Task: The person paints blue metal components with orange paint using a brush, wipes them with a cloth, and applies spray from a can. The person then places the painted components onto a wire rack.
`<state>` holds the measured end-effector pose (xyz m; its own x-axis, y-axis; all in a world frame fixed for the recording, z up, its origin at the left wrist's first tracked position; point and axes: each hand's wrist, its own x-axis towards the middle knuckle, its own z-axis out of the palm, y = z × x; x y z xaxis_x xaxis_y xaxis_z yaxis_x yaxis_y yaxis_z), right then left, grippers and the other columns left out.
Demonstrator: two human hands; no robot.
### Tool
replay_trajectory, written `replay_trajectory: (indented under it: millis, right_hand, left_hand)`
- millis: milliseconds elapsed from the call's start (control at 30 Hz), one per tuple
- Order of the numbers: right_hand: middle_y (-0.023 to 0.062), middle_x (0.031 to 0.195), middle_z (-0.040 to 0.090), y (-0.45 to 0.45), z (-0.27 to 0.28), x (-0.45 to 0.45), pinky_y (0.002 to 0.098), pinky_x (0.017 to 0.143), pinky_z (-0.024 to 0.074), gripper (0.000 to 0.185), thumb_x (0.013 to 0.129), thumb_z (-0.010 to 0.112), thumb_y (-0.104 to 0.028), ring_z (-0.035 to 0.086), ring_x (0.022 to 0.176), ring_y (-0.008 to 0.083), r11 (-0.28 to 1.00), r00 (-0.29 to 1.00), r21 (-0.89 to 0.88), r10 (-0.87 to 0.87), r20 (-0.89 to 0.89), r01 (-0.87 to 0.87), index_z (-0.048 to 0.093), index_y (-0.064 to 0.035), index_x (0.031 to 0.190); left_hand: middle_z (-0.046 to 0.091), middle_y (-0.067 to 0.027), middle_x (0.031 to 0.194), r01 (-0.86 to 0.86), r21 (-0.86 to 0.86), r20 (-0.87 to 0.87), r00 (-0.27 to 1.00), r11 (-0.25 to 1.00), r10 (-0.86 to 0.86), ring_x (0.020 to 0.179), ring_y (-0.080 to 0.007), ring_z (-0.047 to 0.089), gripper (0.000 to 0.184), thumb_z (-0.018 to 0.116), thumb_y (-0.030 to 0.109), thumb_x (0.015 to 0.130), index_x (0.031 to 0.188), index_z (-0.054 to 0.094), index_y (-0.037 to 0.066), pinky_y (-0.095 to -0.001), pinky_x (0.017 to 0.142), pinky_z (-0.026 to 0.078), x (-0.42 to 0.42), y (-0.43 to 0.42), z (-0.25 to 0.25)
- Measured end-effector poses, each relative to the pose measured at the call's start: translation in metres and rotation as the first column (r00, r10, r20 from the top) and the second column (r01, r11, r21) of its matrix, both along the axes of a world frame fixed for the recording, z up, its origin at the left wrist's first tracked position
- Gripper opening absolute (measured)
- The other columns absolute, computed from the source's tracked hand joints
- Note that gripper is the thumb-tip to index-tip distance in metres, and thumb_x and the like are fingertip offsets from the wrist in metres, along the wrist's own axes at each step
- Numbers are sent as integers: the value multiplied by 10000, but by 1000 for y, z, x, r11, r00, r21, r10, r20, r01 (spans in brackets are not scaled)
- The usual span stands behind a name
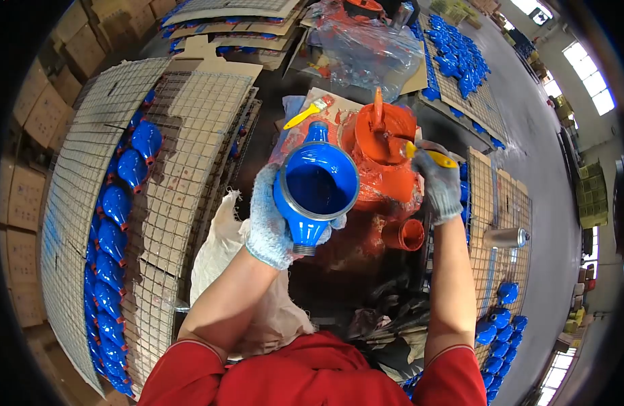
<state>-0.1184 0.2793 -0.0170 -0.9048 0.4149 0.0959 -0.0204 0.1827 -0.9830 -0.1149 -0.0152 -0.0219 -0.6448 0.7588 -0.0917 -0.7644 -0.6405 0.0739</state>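
My left hand (pixel 266 220), in a whitish knit glove, grips a hollow blue-painted metal housing (pixel 317 177). Its wide round mouth faces up at me, and a threaded neck points toward my body. In my gloved right hand (pixel 439 189) is a yellow-handled paintbrush (pixel 442 160), its bristle end over the bucket of red paint (pixel 352 135). Whether the bristles touch the paint I cannot tell. A second brush with an orange-smeared handle (pixel 377 111) stands in that bucket. Behind the housing lies another yellow paintbrush (pixel 304 116) with red on its bristles.
A red-smeared cup (pixel 411 235) lies near the bucket. Wire-mesh racks (pixel 190 128) on the left carry rows of blue housings (pixel 112 240). More blue parts (pixel 505 338) and a spray can (pixel 505 237) rest on the right rack. Plastic sheeting (pixel 366 54) covers things behind.
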Motion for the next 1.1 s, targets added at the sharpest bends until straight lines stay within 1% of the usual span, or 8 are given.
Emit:
replay_trajectory:
  millis: [267, 333, 667, 733, 867, 1000, 1067, 1100]
  right_hand:
    - [35, 688, 627, 9, -58, -48, 235, 510, 449, 173, 804, 680, -130, 563, 541, 99, 912, 946, 407, -166, 279, 41, 651, -34, 946]
    - [64, 727, 651, 3, -38, -32, 229, 520, 458, 117, 814, 657, -97, 574, 560, 108, 992, 981, 31, -122, 152, 119, 654, -30, 910]
    - [45, 692, 602, 9, -52, 42, 232, 449, 454, 97, 805, 685, -96, 552, 498, 121, 852, 909, -320, -405, 97, 413, 617, -77, 871]
    - [64, 748, 618, 3, -43, 64, 238, 490, 490, 117, 830, 655, -94, 578, 548, 125, 844, 910, -351, -407, 75, 406, 614, -53, 932]
    - [108, 905, 637, -19, -9, 114, 275, 660, 556, 307, 889, 563, -146, 632, 707, 145, 802, 982, -581, -189, -26, 139, 559, -2, 1161]
    - [104, 1039, 643, -60, 14, 152, 294, 793, 519, 347, 939, 509, -237, 639, 850, 174, 931, 986, -363, -105, -133, 50, 563, 13, 1174]
    - [91, 1036, 646, -69, 8, 160, 288, 813, 496, 326, 949, 507, -246, 623, 893, 170, 984, 970, 98, -128, -207, 151, 585, 12, 1132]
    - [99, 1038, 643, -79, 21, 168, 292, 824, 490, 300, 946, 511, -228, 617, 913, 179, 989, 980, 22, -141, -143, 145, 594, 10, 1110]
  left_hand:
    - [498, -339, 1229, 30, 7, 69, 997, 1000, -31, 796, -499, 629, 805, 337, 672, 833, 1353, 392, 60, -481, 527, 584, -9, 5, -7]
    - [483, -355, 1234, 54, 138, 74, 995, 989, -65, 807, -513, 617, 801, 357, 668, 830, 1351, 395, 61, -478, 527, 583, -9, 12, -11]
    - [512, -373, 1179, 226, 58, -34, 974, 972, -224, 751, -484, 631, 697, 379, 575, 872, 1307, 436, 33, -439, 481, 575, 10, 23, 2]
    - [603, -215, 1132, 231, 26, -131, 965, 973, -226, 789, -421, 656, 733, 318, 661, 887, 1334, 425, 91, -372, 487, 570, 17, 25, -3]
    - [584, -207, 1174, 211, 15, -102, 973, 977, -208, 851, -435, 644, 707, 327, 629, 898, 1342, 417, 86, -448, 634, 585, 39, 23, 1]
    - [589, -201, 1173, 311, -36, -125, 941, 950, -313, 841, -444, 641, 700, 284, 616, 909, 1330, 422, 74, -494, 674, 572, 55, 35, 12]
    - [602, -214, 1139, 335, -49, -76, 938, 941, -338, 801, -448, 646, 694, 289, 611, 901, 1301, 455, 69, -502, 647, 569, 73, 47, 22]
    - [607, -214, 1124, 412, 42, -86, 909, 910, -407, 790, -445, 646, 708, 296, 625, 888, 1295, 457, 69, -500, 633, 568, 79, 53, 27]
